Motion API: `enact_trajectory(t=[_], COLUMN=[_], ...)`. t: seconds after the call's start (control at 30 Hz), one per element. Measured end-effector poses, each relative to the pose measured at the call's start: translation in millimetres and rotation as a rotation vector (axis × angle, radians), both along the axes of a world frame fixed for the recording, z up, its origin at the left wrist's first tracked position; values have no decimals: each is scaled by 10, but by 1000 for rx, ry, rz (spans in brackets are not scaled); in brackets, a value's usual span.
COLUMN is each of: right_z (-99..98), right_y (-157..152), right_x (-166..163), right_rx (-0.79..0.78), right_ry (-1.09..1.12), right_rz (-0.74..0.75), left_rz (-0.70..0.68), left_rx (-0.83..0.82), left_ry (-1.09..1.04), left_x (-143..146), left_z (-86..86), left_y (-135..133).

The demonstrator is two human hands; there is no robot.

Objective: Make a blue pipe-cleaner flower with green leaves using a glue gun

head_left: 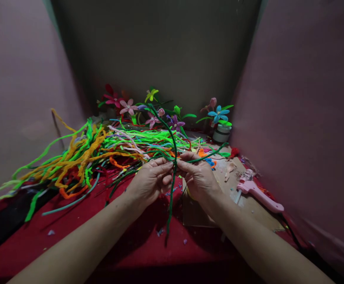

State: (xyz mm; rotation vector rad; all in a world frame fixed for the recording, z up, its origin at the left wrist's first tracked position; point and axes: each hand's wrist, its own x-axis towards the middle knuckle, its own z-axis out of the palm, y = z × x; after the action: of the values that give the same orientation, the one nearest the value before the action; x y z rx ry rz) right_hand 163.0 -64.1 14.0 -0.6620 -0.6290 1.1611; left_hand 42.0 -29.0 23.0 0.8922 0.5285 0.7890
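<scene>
My left hand [153,178] and my right hand [198,175] meet above the red cloth, both pinching dark green pipe cleaners [173,146]. One stem arches up and back from the fingers, its lower end hanging down toward me to the cloth. Another green stem runs right from my right hand. The fingers of both hands are pressed together at the point where the stems cross.
A heap of loose pipe cleaners [83,156] in green, yellow, orange and pink lies on the red cloth [124,236] at left. Finished pipe-cleaner flowers [151,114] stand at the back, one in a small pot [221,133]. A pink glue gun [256,189] rests on cardboard [248,209] at right.
</scene>
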Motion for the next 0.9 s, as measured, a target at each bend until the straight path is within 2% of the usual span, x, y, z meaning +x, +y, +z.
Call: enact_trajectory(t=[0.13,0.27,0.37,0.47,0.53,0.7,0.8,0.9], right_z=[22,-8,-25,-26,-24,-25,-20,-5], right_y=[-7,16,26,24,20,1,-19,-35], right_x=[-4,-7,-19,-32,-34,-22,-36,-59], right_rx=[16,48,54,57,68,63,66,43], right_ry=[-9,-17,-20,-39,-52,-126,-133,-113], right_rz=[-2,10,1,-8,-14,-65,-59,-30], left_rz=[-48,-30,115,335,399,390,341,350], left_rx=[8,44,164,395,550,808,808,759], left_ry=[29,76,131,248,347,503,436,346], left_x=[-26,-40,-29,-7,2,-21,-39,-42], left_z=[16,12,29,68,87,50,20,29], left_y=[22,33,7,-44,-73,-91,-87,-102])
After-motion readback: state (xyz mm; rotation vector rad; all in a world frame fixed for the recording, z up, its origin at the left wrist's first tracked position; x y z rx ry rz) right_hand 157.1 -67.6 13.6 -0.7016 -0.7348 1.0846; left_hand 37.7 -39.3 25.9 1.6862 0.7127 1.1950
